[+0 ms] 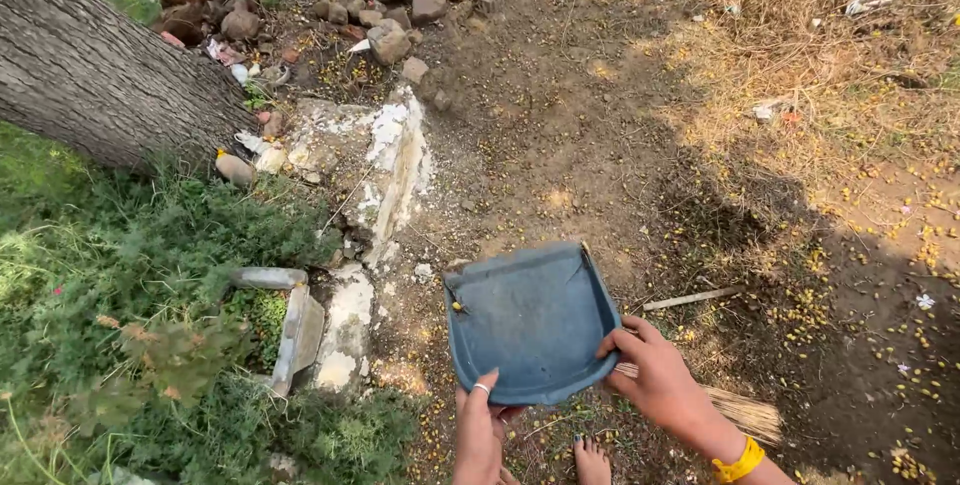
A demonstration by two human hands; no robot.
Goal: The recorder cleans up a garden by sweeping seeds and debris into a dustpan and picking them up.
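Both hands closed on the near rim of a dusty blue plastic dustpan, held low above bare dirt, open lip pointing away from the person. Left hand pinches the rim from below, thumb on top, ring visible. Right hand, yellow band at the wrist, grips the near right corner, fingers curled over the edge. A straw broom lies on the ground just beneath the right forearm; a bare foot sits between the hands. Risk, as judged: grip only on one edge, so the pan could tip and spill any debris near the foot.
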